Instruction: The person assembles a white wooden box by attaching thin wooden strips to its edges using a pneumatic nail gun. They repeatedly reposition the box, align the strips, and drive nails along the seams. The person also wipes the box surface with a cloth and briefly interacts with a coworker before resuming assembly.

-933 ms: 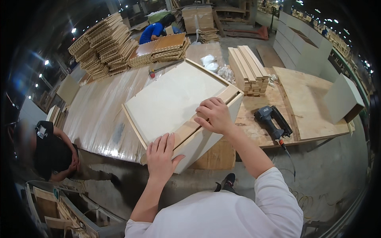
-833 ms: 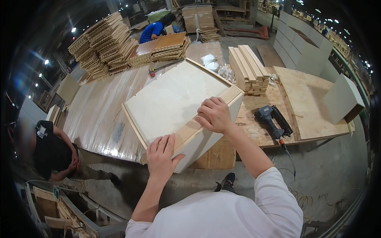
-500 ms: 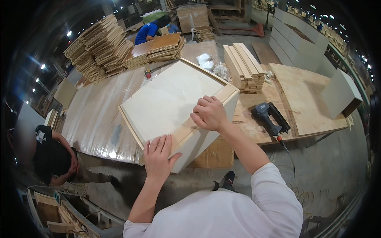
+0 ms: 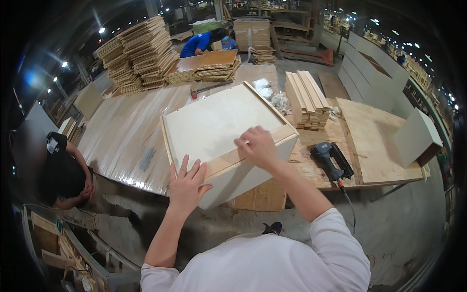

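**Pale cabinet box steadied at bench edge, nailer parked**

A big dim woodshop is seen, with a long shiny plywood workbench running from 7 to 1 o'clock. At frame centre a pale rectangular wooden cabinet box is lying panel-up on the bench, its near corner hanging past the bench edge. The left hand is laid flat, fingers spread wide, on the near end rail at 6 o'clock of the box; nothing is gripped. The right hand is curled narrow on the light wood rail at the box's 4 o'clock corner; whether anything small is pinched there cannot be told.

Progress, judged: the box looks assembled, with back panel seated and frame rails on all visible sides. No loose parts are seen on it. The black pneumatic nail gun is set down untouched at 3 o'clock of the box, so fastening of this near rail is likely either done or not yet begun; which one cannot be told.

Orientation: the box's long axis runs roughly 7 to 1 o'clock, broad panel facing up, near end pointing toward the wearer.

A stack of light wood slats is at 2 o'clock; a crouching person in black is at 9 o'clock.
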Motion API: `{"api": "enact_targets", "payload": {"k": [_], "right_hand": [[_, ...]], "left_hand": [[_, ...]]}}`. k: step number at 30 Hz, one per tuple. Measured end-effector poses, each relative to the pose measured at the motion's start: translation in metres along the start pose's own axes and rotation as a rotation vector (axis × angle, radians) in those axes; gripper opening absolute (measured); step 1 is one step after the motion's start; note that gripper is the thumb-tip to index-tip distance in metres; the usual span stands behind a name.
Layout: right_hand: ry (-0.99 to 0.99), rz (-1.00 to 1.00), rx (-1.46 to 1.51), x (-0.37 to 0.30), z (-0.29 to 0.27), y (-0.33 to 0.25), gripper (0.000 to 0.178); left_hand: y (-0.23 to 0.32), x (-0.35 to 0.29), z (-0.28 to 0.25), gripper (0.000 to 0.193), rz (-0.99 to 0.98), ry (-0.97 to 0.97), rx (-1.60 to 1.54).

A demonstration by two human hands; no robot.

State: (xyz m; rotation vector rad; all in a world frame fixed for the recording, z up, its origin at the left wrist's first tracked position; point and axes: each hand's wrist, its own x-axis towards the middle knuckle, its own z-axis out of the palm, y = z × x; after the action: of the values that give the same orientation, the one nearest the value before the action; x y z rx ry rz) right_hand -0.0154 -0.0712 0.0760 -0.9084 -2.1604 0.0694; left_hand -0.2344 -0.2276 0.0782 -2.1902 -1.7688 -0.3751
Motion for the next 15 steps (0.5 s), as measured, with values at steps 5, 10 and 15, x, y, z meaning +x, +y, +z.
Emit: {"api": "enact_targets", "payload": {"k": [5,10,15], "right_hand": [[0.164,-0.025,-0.044,0.083,-0.061,0.008,0.062],[-0.022,0.1,-0.451,0.062,-0.001,0.074,0.071],[-0.376,0.216,-0.301,0.056,0.003,0.07,0.074]], "left_hand": [[0.001,0.036,-0.051,0.058,-0.208,0.08,0.053],[0.016,0.056,-0.006,0.069,-0.25,0.007,-0.072],[0.022,0.04,0.016,0.082,-0.244,-0.107,-0.05]]}}
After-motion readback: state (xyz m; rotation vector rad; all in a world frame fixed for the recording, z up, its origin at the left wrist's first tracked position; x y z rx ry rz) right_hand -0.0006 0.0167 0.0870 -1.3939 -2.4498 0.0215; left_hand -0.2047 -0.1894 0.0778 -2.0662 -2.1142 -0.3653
